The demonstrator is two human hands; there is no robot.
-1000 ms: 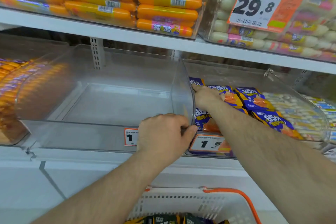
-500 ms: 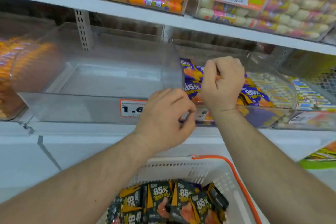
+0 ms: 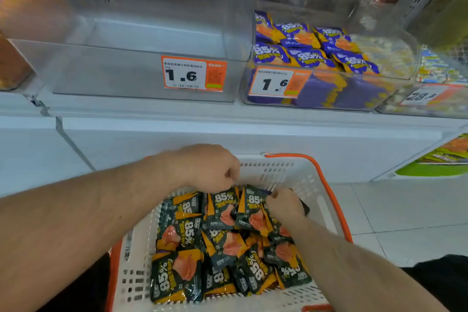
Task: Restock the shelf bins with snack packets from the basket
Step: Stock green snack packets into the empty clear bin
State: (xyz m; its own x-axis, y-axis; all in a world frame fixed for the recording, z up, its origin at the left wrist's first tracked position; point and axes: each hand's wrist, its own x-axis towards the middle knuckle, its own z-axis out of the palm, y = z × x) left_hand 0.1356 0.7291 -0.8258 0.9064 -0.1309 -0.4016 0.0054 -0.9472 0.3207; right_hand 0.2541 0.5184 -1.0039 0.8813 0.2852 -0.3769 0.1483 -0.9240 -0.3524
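Where hands [image 3: 285, 204] pinch: glossy crinkled packets [image 3: 222, 233].

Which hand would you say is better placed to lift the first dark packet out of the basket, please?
Probably the right hand: it is down among the dark packets in the basket, fingertips on one's top edge. The left hand is curled above the pile.

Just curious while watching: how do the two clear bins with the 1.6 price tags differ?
The left bin holds no packets; the right bin holds purple packets. The left bin's price tag sits straight; the right bin's price tag is tilted. Both are clear plastic on one shelf.
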